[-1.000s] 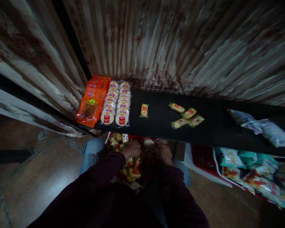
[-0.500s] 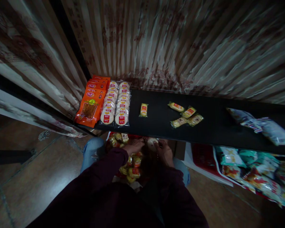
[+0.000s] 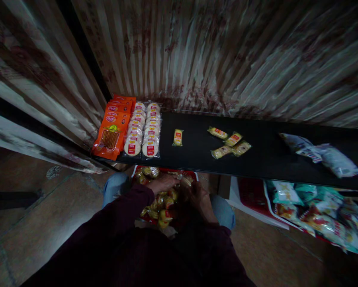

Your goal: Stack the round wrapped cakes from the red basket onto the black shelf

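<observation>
Below the shelf's front edge, both hands are over a red basket (image 3: 193, 173) of yellow-wrapped snack cakes (image 3: 168, 202). My left hand (image 3: 163, 183) reaches in from the left, palm down, with its fingers stretched out over the packets. My right hand (image 3: 200, 199) is closed on a pale, round wrapped rice cracker (image 3: 185, 182), tilted near the basket's far right side. The left fingertips are close to this cracker; whether they touch it I cannot tell. Dim light hides part of the right fingers.
On the black shelf (image 3: 190, 159) lie orange snack bags (image 3: 111, 131), two rows of rice crackers (image 3: 143, 131), a single wrapped cake (image 3: 178, 137), several more cakes (image 3: 232, 139) and silvery bags (image 3: 340, 159). At lower right, another basket (image 3: 267, 195) holds packaged snacks. A patterned curtain (image 3: 196, 59) hangs behind.
The rice cracker has tilted and moved slightly left and down with my right hand. My left hand has shifted left and flattened over the packets. The view has shifted slightly.
</observation>
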{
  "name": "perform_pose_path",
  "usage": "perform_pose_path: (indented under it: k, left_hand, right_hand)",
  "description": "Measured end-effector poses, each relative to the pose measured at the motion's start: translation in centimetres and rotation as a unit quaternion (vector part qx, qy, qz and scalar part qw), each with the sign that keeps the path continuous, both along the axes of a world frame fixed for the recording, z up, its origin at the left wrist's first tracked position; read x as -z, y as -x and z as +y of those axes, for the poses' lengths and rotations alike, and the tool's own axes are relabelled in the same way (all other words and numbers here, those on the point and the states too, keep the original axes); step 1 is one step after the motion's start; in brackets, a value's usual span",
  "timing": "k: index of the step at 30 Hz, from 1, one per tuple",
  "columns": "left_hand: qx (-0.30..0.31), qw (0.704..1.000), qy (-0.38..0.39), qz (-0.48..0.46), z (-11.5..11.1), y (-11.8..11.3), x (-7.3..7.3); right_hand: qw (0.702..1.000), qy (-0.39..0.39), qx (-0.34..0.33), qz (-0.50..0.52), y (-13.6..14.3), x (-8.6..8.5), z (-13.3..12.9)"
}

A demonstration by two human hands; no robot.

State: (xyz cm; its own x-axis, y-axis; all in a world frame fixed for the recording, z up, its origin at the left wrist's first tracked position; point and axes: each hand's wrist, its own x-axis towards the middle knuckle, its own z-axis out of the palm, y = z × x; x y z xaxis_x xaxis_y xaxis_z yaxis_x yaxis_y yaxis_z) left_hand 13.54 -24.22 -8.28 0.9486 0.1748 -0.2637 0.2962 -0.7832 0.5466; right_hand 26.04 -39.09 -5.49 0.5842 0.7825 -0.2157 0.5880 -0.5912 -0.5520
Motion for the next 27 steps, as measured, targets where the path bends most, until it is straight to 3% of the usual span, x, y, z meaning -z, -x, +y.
perform_pose_path:
  k: [6, 11, 15, 19, 21, 24, 27]
  left_hand:
    - [-0.027, 0.984, -0.130, -0.115, -1.4, 4.9, -0.5]
    - [-0.099, 0.969, -0.137, -0.177, -2.5, 6.2, -0.1]
    - [-0.121, 0.957, -0.139, -0.225, -2.6, 7.7, -1.3]
    - [-0.165, 0.936, -0.155, -0.270, -3.1, 10.8, -2.4]
    - [-0.206, 0.928, -0.164, -0.263, -3.8, 12.4, -1.9]
    - [-0.240, 0.931, -0.172, -0.216, -5.2, 14.0, 0.2]
    - [-0.228, 0.949, -0.149, -0.159, -6.2, 13.8, 2.8]
  right_hand:
    - [0.999, -0.041, 0.004, -0.021, 1.5, 0.9, -0.2]
    - [0.998, -0.043, -0.018, -0.038, 2.8, 0.7, -0.4]
    - [0.997, -0.050, 0.015, -0.053, 2.1, 0.5, -1.1]
    - [0.993, -0.102, 0.028, -0.055, 1.2, 0.7, -1.3]
    - [0.987, -0.151, 0.006, -0.047, 1.6, 1.0, -1.1]
    - [0.977, -0.188, -0.094, -0.027, 3.3, 1.6, -0.5]
    - [0.976, -0.123, -0.177, -0.019, 5.0, 2.1, -0.1]
